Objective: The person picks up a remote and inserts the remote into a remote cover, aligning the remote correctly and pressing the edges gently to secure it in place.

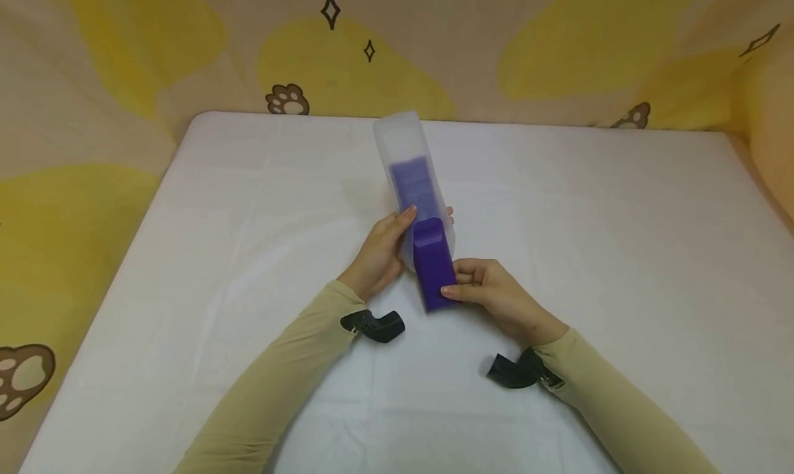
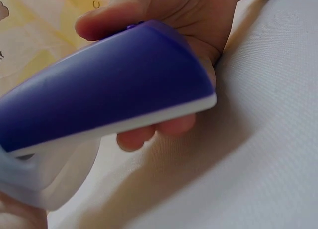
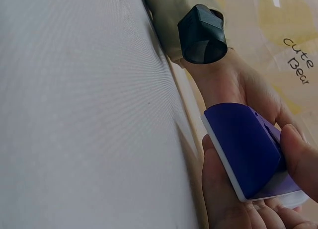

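A long translucent plastic case (image 1: 400,136) with a purple strip showing inside it is tilted above the white table. From its near end sticks out a purple handle-like piece (image 1: 435,274), edged in white along its underside in the left wrist view. My left hand (image 1: 378,253) grips the case near its lower end, thumb on the near side and fingertips showing past the far edge. With thumb and curled fingers, my right hand (image 1: 486,291) pinches the outer end of the purple piece. What joins the piece to the case is hidden.
A white cloth covers the table (image 1: 620,219). Behind and to the left hangs a cream and yellow patterned curtain (image 1: 353,60). Each beige sleeve carries a black wrist mount, one on the left (image 1: 381,327) and one on the right (image 1: 515,371).
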A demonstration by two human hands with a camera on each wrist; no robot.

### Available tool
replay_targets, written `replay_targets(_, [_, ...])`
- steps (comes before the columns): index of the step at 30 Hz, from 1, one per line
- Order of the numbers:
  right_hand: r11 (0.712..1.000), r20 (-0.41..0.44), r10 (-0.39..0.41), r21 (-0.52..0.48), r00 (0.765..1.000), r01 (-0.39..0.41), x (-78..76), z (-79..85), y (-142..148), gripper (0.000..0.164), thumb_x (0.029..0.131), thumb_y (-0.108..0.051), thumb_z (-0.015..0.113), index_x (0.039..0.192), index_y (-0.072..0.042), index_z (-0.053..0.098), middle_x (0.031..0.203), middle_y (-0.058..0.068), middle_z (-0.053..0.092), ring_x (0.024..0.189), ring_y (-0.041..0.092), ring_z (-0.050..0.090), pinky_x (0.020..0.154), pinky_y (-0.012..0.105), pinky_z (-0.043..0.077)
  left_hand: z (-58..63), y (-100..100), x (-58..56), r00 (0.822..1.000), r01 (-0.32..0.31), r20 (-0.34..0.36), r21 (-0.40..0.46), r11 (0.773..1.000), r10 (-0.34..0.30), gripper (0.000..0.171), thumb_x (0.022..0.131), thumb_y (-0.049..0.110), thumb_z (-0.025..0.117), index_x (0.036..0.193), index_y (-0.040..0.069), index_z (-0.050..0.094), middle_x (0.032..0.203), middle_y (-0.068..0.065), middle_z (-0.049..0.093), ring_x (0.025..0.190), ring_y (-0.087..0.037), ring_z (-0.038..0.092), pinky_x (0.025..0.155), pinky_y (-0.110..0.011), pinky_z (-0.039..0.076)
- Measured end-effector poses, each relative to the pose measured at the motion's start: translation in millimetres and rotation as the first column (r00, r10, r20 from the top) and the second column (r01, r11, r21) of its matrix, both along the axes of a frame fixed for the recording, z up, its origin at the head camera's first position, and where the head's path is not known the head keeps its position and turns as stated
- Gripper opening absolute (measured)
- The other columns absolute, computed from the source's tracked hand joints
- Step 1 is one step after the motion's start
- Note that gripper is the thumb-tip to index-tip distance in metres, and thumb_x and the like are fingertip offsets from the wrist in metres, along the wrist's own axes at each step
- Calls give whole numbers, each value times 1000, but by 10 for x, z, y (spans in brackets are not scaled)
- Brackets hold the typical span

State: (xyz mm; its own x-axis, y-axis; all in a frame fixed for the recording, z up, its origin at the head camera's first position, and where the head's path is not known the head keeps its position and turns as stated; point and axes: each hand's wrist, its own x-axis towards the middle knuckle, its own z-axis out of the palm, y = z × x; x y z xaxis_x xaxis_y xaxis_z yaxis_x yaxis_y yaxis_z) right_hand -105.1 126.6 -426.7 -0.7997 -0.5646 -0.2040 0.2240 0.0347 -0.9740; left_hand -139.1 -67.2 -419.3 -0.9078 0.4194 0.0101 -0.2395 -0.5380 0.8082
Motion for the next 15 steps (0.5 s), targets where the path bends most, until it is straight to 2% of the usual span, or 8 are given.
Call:
replay_targets(6, [1000,-7,-5,-11,1000,5,-6,-34,7,35,86,2,60,115,20,52,97,3,69,86,11,64,81,25,51,-7,4,2,998,-38,49,-7,999,38,45,103,16,33,139,-11,30,130,-19,50,115,-19,52,101,-35,40])
replay_targets(8, [1000,-6,-8,-13,1000,7,-7,-37,8,35,86,2,60,115,20,52,96,2,69,86,11,64,80,25,51,-5,4,1,998,-32,54,-12,999,33,45,103,17,33,139,-11,30,130,-19,50,116,-20,52,102,-35,40])
replay_targets(12, [1000,-7,-10,-21,1000,10,-9,-31,10,34,86,2,60,114,19,53,95,2,70,85,11,63,80,24,51,-2,-3,-8,1000,11,25,-12,1000,-10,46,104,19,33,141,-8,30,140,-28,40,127,-30,44,107,-38,34])
replay_targets(15, [1000,0,-16,-26,1000,16,-9,-27,9,34,86,2,60,115,18,54,95,1,70,85,10,64,80,24,51,-7,-10,-15,1000,22,15,-26,999,-22,46,104,21,34,142,-6,32,140,-28,39,130,-31,42,108,-39,32])
